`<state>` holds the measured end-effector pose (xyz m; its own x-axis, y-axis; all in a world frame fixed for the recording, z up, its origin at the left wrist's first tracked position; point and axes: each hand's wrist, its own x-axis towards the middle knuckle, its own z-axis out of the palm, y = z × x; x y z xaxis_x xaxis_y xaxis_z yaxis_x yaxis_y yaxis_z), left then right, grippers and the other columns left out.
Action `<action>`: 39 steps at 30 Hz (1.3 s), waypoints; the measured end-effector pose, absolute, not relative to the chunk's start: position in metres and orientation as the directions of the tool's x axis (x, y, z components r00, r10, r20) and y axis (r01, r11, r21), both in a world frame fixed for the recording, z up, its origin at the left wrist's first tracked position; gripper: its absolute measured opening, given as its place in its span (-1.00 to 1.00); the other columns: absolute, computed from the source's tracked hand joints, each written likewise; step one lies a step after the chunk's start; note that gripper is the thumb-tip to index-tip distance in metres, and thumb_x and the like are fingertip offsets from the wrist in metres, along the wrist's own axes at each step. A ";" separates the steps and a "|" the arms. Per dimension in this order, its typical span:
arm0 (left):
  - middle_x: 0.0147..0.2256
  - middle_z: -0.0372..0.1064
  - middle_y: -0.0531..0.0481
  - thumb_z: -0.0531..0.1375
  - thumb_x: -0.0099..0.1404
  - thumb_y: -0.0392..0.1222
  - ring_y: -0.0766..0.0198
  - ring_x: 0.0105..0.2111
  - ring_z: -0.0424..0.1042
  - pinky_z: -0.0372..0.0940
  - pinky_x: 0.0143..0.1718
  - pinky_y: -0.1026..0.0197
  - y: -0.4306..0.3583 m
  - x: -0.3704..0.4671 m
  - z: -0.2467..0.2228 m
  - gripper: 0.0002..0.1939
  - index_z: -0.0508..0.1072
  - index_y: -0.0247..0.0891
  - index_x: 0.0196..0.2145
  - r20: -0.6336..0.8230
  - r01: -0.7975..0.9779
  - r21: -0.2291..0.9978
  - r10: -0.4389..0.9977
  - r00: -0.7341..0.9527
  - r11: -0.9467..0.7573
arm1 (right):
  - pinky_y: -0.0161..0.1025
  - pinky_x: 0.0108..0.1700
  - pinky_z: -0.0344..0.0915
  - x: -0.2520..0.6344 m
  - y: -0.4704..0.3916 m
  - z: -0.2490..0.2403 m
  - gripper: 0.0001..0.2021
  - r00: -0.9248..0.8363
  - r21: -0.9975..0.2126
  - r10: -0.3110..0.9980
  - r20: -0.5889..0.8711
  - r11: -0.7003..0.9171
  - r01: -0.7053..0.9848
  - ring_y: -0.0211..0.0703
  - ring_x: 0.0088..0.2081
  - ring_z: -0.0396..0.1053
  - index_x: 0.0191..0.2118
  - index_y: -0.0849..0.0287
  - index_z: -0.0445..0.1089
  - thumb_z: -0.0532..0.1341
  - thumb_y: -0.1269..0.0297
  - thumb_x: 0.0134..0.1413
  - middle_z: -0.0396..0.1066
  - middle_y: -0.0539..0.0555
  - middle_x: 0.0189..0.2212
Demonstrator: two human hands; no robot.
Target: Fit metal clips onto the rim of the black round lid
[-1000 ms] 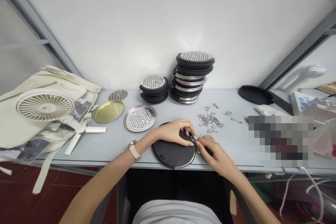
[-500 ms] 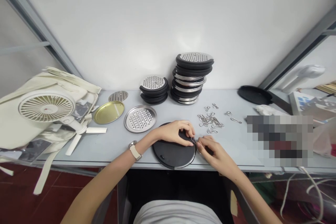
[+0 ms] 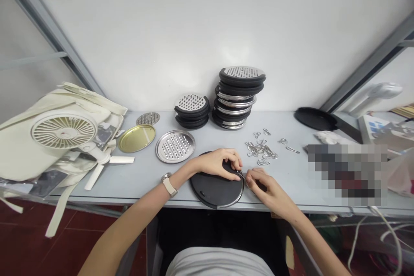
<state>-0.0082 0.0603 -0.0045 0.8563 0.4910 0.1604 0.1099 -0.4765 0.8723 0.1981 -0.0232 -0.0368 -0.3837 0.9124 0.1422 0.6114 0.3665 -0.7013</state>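
Note:
A round black disc (image 3: 215, 192) with a metal rim lies at the front edge of the table. My left hand (image 3: 223, 164) rests over it, thumb and curled fingers closed at the disc's right edge around one end of a small metal wire clip (image 3: 242, 175). Just right of the disc, my right hand (image 3: 263, 185) pinches the other end of that clip. My fingertips partly hide the clip, so I cannot tell whether it is hooked to the disc. Several loose wire clips (image 3: 261, 148) are heaped behind my right hand.
Behind stand a short stack (image 3: 192, 112) and a taller stack (image 3: 236, 103) of round graters with black rims. Left are a grater plate (image 3: 175, 146), a gold lid (image 3: 137, 138), a small fan (image 3: 64, 131) and a cream bag (image 3: 19, 146). A black tray (image 3: 315, 118) lies back right.
The whole view has shifted slightly, so things appear a little farther right. Both hands stay at the disc's right edge, and the right fingers have shifted slightly on the wire clip.

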 end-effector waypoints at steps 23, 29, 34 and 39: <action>-0.21 0.34 -0.07 0.34 0.07 -0.26 0.35 -0.28 0.35 0.25 -0.14 0.26 0.060 -0.009 -0.007 -0.78 0.47 -0.32 -0.30 0.167 0.098 0.880 0.497 0.852 -0.464 | -0.19 -0.25 0.14 0.194 -0.025 -0.034 -0.67 -0.423 -0.660 0.893 0.155 0.412 0.628 -0.14 -0.38 0.17 -0.48 0.12 0.07 -0.09 0.19 0.35 0.14 -0.03 -0.53; -0.21 0.35 -0.08 0.35 0.06 -0.26 0.31 -0.23 0.36 0.24 -0.13 0.25 0.060 -0.009 -0.005 -0.80 0.48 -0.32 -0.33 0.171 0.102 0.874 0.497 0.850 -0.475 | -0.19 -0.23 0.14 0.196 -0.024 -0.034 -0.64 -0.414 -0.701 0.902 0.123 0.374 0.608 -0.13 -0.35 0.18 -0.48 0.13 0.10 -0.09 0.13 0.35 0.17 -0.02 -0.51; -0.21 0.35 -0.08 0.35 0.07 -0.25 0.31 -0.23 0.36 0.24 -0.11 0.24 0.061 -0.009 -0.005 -0.81 0.48 -0.32 -0.33 0.180 0.094 0.869 0.489 0.853 -0.485 | -0.21 -0.24 0.14 0.200 -0.024 -0.036 -0.64 -0.400 -0.736 0.909 0.113 0.347 0.581 -0.14 -0.35 0.18 -0.48 0.13 0.09 -0.09 0.11 0.34 0.17 -0.02 -0.51; -0.20 0.33 -0.08 0.33 0.08 -0.25 0.32 -0.24 0.35 0.26 -0.11 0.24 0.060 -0.009 -0.005 -0.83 0.48 -0.32 -0.33 0.161 0.103 0.873 0.481 0.862 -0.478 | -0.24 -0.30 0.14 0.202 -0.024 -0.036 -0.63 -0.361 -0.787 0.927 0.099 0.295 0.543 -0.18 -0.40 0.19 -0.49 0.13 0.08 -0.10 0.10 0.34 0.16 -0.03 -0.52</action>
<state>-0.0089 0.0601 -0.0048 0.8620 0.4806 0.1609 0.1033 -0.4775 0.8725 0.2019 -0.0236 -0.0358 -0.3608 0.9274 0.0987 0.5427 0.2948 -0.7865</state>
